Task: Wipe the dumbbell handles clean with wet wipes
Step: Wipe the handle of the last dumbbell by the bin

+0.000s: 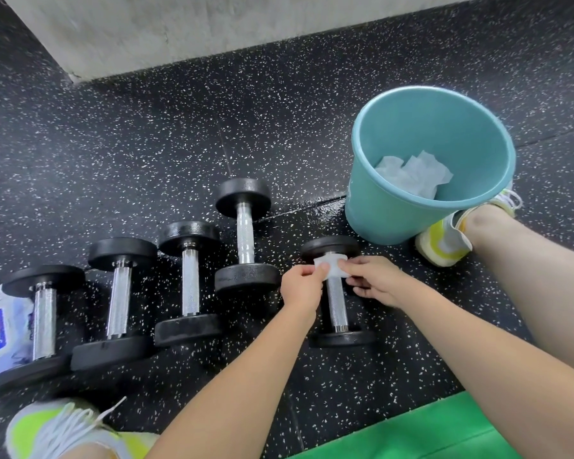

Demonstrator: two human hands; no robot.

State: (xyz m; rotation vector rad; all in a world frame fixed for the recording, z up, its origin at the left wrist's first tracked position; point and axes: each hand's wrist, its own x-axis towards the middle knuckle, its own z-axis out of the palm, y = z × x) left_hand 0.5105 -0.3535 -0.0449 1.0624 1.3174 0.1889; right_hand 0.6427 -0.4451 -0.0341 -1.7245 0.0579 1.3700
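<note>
Wet wipe (332,267) pinched by left hand (300,288) and right hand (375,283) around dumbbell handle (337,303), centre frame; wiping down its length judged next.

Looks like a gym, or somebody's home workout corner. The black rubber flooring (179,134) with white speckles and tile seams is the giveaway, classic weight-room stuff. There's a row of four dumbbells (153,293) with black heads and knurled chrome handles lined up on the left, plus a fifth dumbbell (337,293) nearer the middle. A bright green mat (428,432) pokes in at the near right, and a bare concrete wall (166,31) runs along the far side.
</note>
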